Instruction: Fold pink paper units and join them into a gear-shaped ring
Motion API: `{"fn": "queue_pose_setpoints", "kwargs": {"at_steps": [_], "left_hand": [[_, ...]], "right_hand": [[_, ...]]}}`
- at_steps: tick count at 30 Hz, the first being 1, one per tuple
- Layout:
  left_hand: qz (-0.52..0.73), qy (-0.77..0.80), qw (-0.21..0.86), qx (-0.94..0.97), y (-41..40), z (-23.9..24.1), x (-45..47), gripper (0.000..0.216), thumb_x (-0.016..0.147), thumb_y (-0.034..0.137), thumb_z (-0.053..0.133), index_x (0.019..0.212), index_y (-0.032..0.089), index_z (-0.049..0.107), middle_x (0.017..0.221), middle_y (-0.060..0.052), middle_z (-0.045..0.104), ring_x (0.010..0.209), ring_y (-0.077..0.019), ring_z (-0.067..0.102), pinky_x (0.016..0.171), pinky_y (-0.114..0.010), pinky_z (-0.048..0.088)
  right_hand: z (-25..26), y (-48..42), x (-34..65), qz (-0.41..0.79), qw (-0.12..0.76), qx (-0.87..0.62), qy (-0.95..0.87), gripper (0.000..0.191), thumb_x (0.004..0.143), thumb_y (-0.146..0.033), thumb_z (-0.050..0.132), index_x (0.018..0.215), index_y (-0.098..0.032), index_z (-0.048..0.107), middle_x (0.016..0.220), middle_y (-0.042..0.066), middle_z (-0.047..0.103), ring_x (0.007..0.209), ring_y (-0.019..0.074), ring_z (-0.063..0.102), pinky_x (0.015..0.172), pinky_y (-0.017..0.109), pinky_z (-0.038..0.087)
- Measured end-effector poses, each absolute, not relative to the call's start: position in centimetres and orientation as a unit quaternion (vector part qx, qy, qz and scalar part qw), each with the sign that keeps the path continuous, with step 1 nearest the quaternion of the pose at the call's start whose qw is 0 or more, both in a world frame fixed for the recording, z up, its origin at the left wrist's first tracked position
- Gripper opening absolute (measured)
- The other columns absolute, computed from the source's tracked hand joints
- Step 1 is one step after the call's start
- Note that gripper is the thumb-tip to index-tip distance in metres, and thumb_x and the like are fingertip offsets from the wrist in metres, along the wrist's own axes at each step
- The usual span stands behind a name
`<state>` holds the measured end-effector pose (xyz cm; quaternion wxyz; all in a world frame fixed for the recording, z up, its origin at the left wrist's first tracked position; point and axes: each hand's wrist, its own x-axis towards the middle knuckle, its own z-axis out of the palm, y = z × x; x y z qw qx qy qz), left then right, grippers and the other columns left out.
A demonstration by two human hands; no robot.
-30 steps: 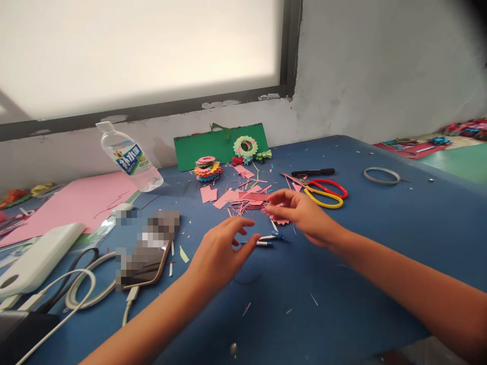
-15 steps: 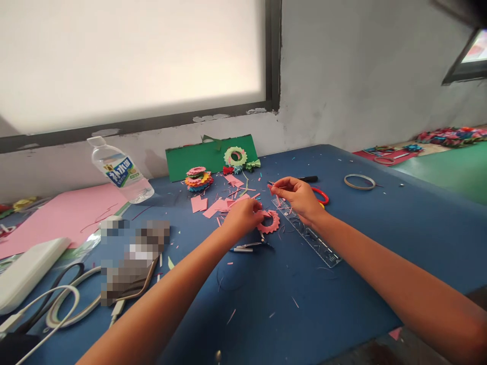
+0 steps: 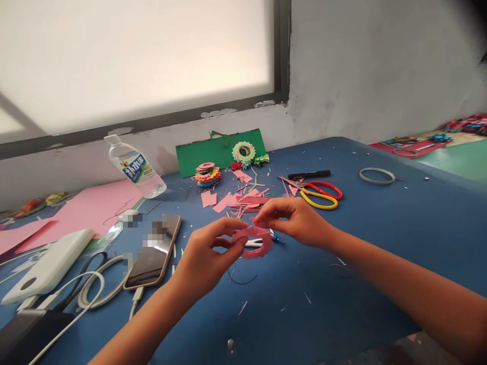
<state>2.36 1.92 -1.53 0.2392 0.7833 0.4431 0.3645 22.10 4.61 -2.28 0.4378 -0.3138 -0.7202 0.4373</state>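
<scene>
A pink paper ring (image 3: 262, 249) with a zigzag outer edge is held up above the table by my left hand (image 3: 215, 248), its thumb and fingers closed on the ring's left side. My right hand (image 3: 291, 218) is pinched shut on a small folded pink paper piece (image 3: 254, 221) at the ring's top edge. Whether the piece touches the ring is hard to tell. Through and beside the ring show a white-and-blue tool (image 3: 254, 243) and a dark blue part, mostly hidden. Just beyond my hands lie pink paper scraps (image 3: 228, 202).
Scissors (image 3: 323, 195) with red and yellow handles lie beside a black pen-like tool (image 3: 309, 175). A stack of coloured rings (image 3: 207, 175) and a green card (image 3: 201, 157) stand behind. A bottle (image 3: 139, 170), phone (image 3: 152, 258), power bank (image 3: 49, 266) and tape ring (image 3: 376, 176) surround.
My left hand has lifted the pink ring off the table towards me. My right hand has moved left and down to it with the small pink piece, uncovering the scissors.
</scene>
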Motion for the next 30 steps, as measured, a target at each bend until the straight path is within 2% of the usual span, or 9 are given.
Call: {"fn": "queue_pose_setpoints", "kwargs": {"at_steps": [5,9,11,15,21,25,30], "left_hand": [[0.399,0.453,0.255,0.755,0.7,-2.8,1.4,0.013,0.076,0.016,0.058,0.088,0.021,0.061,0.082,0.002,0.066,0.072,-0.0092,0.061,0.064,-0.017,0.054],[0.396,0.453,0.253,0.757,0.6,-3.6,1.3,0.014,0.076,0.015,0.059,0.088,0.022,0.061,0.081,0.004,0.066,0.066,-0.0072,0.061,0.060,-0.014,0.054],[0.397,0.450,0.252,0.759,0.6,-3.7,1.3,0.014,0.076,0.014,0.059,0.087,0.022,0.061,0.079,0.004,0.065,0.063,-0.0064,0.061,0.057,-0.013,0.053],[0.418,0.431,0.230,0.766,0.3,-3.7,1.3,0.016,0.075,0.012,0.059,0.087,0.023,0.061,0.079,0.005,0.066,0.066,-0.0065,0.061,0.058,-0.013,0.054],[0.429,0.440,0.215,0.759,0.3,-3.8,1.3,0.016,0.075,0.013,0.060,0.086,0.024,0.061,0.077,0.006,0.065,0.062,-0.0058,0.060,0.057,-0.012,0.054],[0.433,0.426,0.222,0.763,0.3,-3.7,1.2,0.017,0.075,0.012,0.059,0.087,0.024,0.061,0.079,0.005,0.067,0.067,-0.0071,0.062,0.058,-0.013,0.055],[0.443,0.423,0.225,0.758,0.1,-3.7,1.1,0.017,0.075,0.012,0.060,0.085,0.025,0.061,0.079,0.006,0.067,0.066,-0.0071,0.062,0.055,-0.012,0.054]], "right_hand": [[-2.6,3.8,21.6,0.362,0.378,-0.305,-0.796,0.011,0.077,-0.010,0.058,0.079,-0.016,0.067,0.074,0.001,0.063,0.065,0.0110,0.056,0.061,0.025,0.047],[-2.2,3.6,21.7,0.354,0.449,-0.345,-0.745,0.009,0.078,-0.014,0.060,0.082,-0.019,0.067,0.082,0.001,0.065,0.075,0.0129,0.060,0.067,0.026,0.049],[-1.9,3.4,21.7,0.373,0.457,-0.349,-0.728,0.007,0.078,-0.018,0.061,0.083,-0.019,0.066,0.083,0.001,0.065,0.077,0.0139,0.062,0.069,0.027,0.050],[-1.6,2.7,21.3,0.371,0.404,-0.327,-0.769,0.011,0.078,-0.012,0.060,0.083,-0.019,0.068,0.078,0.001,0.065,0.071,0.0120,0.060,0.062,0.024,0.048],[-1.3,2.3,21.2,0.337,0.489,-0.327,-0.735,0.008,0.078,-0.016,0.063,0.081,-0.022,0.068,0.079,-0.001,0.066,0.073,0.0121,0.059,0.059,0.023,0.047],[-1.3,2.2,21.2,0.356,0.418,-0.332,-0.766,0.013,0.078,-0.010,0.061,0.082,-0.020,0.069,0.077,-0.001,0.066,0.070,0.0104,0.059,0.059,0.022,0.046],[-1.5,2.5,21.3,0.351,0.390,-0.348,-0.777,0.014,0.078,-0.008,0.061,0.084,-0.019,0.069,0.078,-0.001,0.065,0.069,0.0095,0.058,0.059,0.021,0.044]]}}
